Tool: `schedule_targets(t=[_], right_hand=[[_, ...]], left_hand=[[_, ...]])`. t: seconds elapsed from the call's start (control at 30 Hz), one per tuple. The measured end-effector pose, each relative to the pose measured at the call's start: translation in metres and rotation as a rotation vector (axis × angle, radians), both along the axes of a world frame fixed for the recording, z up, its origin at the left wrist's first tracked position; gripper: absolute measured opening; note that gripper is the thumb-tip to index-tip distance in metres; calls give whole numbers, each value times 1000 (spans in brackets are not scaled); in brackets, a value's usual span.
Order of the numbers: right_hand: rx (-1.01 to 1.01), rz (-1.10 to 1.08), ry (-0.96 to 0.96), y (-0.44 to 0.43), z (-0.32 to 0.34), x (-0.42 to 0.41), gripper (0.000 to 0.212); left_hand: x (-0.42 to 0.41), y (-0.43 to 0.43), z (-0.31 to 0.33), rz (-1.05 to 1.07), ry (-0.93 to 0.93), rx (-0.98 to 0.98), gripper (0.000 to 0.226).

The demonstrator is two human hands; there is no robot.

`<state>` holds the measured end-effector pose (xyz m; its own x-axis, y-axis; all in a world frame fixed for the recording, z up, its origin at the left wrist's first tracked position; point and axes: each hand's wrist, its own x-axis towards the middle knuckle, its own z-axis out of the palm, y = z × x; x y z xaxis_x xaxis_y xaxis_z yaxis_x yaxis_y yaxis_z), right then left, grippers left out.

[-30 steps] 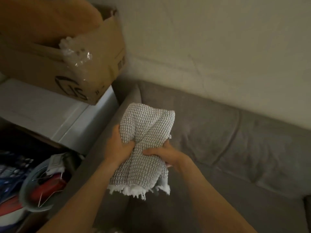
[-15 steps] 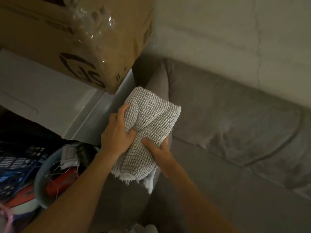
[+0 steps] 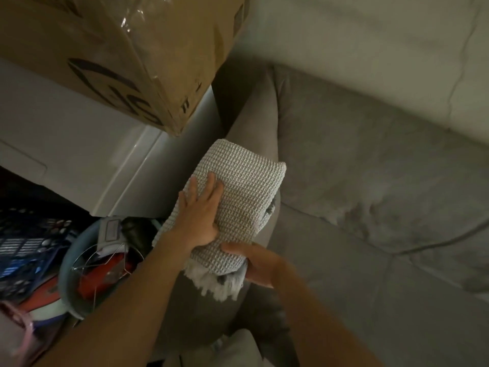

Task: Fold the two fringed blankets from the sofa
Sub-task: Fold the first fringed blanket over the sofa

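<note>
**Sam:** What holds things here?

**Mia:** Far on the left is a dark blue crate (image 3: 23,245). It is too dark to tell what is in it. Next to it is a round, pale blue tub (image 3: 63,276). In the tub lie a wire hanger (image 3: 100,260), something red (image 3: 111,276) and a small grey and white thing I cannot make out.

**Sam:** And up high?

**Mia:** A big brown cardboard box (image 3: 127,49) with shiny clear plastic on it. I cannot see inside. It sits on a white top (image 3: 60,139).

**Sam:** Where is the blanket?

**Mia:** The folded blanket (image 3: 246,192) lies on the arm (image 3: 262,120) of the grey sofa (image 3: 370,213), at the sofa's left end. Its white fringe (image 3: 219,284) hangs at the near end.

**Sam:** What are the hands doing?

**Mia:** The left hand (image 3: 201,215) lies flat on the blanket, with its fingers straight and close together. The right hand (image 3: 260,263) grips the fringe end, with the thumb on top and the fingers curled under.

**Sam:** And the room?

**Mia:** It is dim. A pale wall (image 3: 357,35) with a crack in it stands behind the sofa.

**Sam:** Now count!

**Mia:** One crate, one tub, one box, one hanger, one folded blanket, one sofa and two hands.
</note>
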<state>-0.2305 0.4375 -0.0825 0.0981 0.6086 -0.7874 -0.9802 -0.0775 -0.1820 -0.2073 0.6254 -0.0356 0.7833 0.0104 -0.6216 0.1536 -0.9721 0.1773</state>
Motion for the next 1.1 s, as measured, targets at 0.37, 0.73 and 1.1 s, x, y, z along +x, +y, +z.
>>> schedule_targets(t=[0.37, 0.73, 1.1], right_hand=[[-524, 181, -625, -5, 13, 42, 131], [-671, 941, -1443, 35, -2, 47, 141], [-660, 942, -1422, 35, -14, 55, 132]], left_hand=[[-23, -11, -6, -30, -31, 85, 146], [-17, -3, -20, -23, 26, 46, 149], [-14, 1, -28, -35, -4, 0, 140]])
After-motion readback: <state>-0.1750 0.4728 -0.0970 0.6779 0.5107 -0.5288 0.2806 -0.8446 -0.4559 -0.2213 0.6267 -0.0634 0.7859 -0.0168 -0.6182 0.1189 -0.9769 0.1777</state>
